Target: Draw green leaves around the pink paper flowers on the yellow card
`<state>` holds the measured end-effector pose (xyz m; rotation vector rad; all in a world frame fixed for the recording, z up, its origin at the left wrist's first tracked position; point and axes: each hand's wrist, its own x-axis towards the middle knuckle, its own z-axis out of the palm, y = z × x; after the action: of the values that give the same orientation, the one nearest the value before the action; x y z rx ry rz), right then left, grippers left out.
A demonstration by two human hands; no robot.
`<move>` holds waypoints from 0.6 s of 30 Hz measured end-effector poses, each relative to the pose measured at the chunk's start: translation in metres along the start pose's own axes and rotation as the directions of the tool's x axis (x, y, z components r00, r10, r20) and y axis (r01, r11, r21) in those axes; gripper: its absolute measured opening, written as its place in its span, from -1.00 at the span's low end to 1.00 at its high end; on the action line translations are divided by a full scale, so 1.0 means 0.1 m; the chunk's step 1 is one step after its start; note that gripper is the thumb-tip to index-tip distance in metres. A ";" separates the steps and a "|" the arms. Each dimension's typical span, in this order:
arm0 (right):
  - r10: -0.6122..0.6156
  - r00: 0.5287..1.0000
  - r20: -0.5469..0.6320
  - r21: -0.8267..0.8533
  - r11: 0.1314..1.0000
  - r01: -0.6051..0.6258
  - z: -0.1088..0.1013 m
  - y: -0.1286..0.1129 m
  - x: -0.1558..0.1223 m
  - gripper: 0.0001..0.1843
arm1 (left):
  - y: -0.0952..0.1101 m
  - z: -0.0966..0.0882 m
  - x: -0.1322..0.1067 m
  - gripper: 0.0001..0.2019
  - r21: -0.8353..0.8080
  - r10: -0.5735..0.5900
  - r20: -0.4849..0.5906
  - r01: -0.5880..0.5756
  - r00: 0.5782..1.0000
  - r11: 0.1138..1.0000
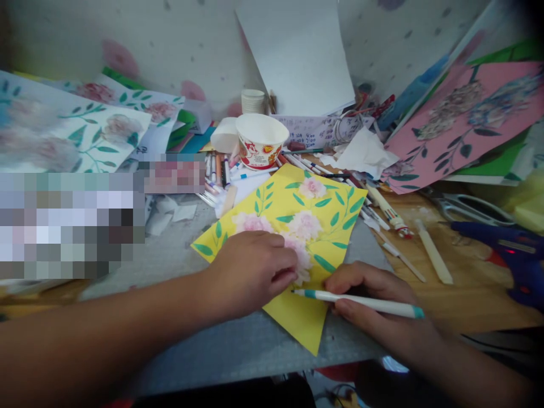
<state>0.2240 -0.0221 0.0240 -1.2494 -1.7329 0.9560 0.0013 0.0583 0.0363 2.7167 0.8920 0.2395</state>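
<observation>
A yellow sheet of paper lies turned at an angle on the table, with pale pink tissue-like flowers on it and green leaves around them. My left hand rests over its middle left with fingers curled in beside a flower; whatever they hold, if anything, is hidden. Between thumb and fingers of my right hand is a white marker with teal bands. Its tip points left, at the yellow paper just below the flowers and close to my left hand.
A paper bowl stands behind the sheet among many scattered markers. To the right lie a glue gun, scissors and a glue stick. Flower pictures, one on pink card, lean at both sides. A pixelated patch covers the left.
</observation>
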 end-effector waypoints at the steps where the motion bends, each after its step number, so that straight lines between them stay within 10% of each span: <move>1: -0.005 1.000 0.008 -0.018 1.000 0.005 0.01 -0.01 0.01 -0.92 | 0.00 0.00 0.00 -0.87 0.002 0.001 0.000 -0.001 1.000 1.000; 18: 0.029 0.997 0.069 0.040 0.999 -0.032 -0.05 -0.09 0.02 -0.85 | 0.01 0.00 0.02 -0.88 -0.017 0.000 0.008 0.000 1.000 1.000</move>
<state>0.2243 -0.0212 0.0344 -1.2327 -1.7422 1.0585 0.0032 0.0590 0.0367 2.6999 0.8842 0.2353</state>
